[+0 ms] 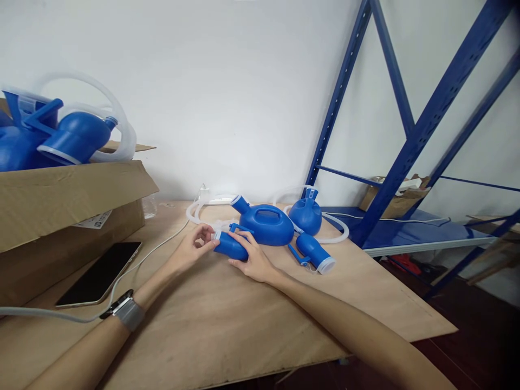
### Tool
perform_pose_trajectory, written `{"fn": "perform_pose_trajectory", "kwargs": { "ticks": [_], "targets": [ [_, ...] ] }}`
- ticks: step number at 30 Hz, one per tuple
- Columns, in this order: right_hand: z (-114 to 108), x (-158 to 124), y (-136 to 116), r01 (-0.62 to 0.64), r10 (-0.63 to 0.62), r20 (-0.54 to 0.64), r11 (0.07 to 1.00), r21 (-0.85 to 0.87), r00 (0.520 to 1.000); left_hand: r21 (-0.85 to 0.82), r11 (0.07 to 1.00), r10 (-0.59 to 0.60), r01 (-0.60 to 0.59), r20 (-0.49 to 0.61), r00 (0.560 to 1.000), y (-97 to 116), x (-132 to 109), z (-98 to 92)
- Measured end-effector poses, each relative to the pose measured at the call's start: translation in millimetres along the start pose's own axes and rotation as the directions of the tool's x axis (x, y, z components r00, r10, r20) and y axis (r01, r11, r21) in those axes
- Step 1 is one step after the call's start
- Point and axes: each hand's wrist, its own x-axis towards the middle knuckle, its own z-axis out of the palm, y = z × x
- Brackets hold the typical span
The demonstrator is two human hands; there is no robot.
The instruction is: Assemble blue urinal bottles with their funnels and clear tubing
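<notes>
A blue plastic urinal funnel (227,245) with a white rim lies on its side, low over the wooden table. My right hand (255,259) wraps round its body from the right. At its left end, the fingers of my left hand (197,245) pinch the white rim. Just behind stands a blue urinal bottle (266,232) with a moulded handle and an angled neck. A second blue bottle (305,215) and another blue funnel (312,252) with a hinged arm are to the right. Clear hose (343,234) curls around them.
An open cardboard box (73,203) at left holds more blue bottles (79,135) and hose. A tablet (99,273) lies beside it, with a white cable (150,254) across the table (227,336). Blue metal shelving (400,173) rises at right, near the table's edge.
</notes>
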Motion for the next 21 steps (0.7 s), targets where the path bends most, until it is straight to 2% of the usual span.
{"fn": "perform_pose_trajectory", "kwargs": {
  "ticks": [8,16,19,21],
  "targets": [
    [0.6,-1.5,4.9,0.039,-0.039,-0.007,0.999,-0.016,0.999,-0.095,0.986,-0.128,0.137,0.099,0.987,-5.6,1.5,-3.6],
    [0.5,-5.1,1.0,0.019,-0.020,-0.024,0.999,-0.031,1.000,-0.054,0.994,-0.085,0.091,0.106,0.991,-3.9,5.2,-4.4],
    [-1.2,-3.5,-0.4,0.018,-0.018,0.003,1.000,0.004,1.000,-0.076,0.991,-0.104,0.114,0.128,0.986,-8.9,5.9,-9.8],
    [-2.2,-2.0,-0.2,0.026,-0.026,0.021,0.999,0.027,0.999,-0.117,0.982,-0.126,0.148,0.181,0.975,-13.4,6.0,-15.2]
  ]
}}
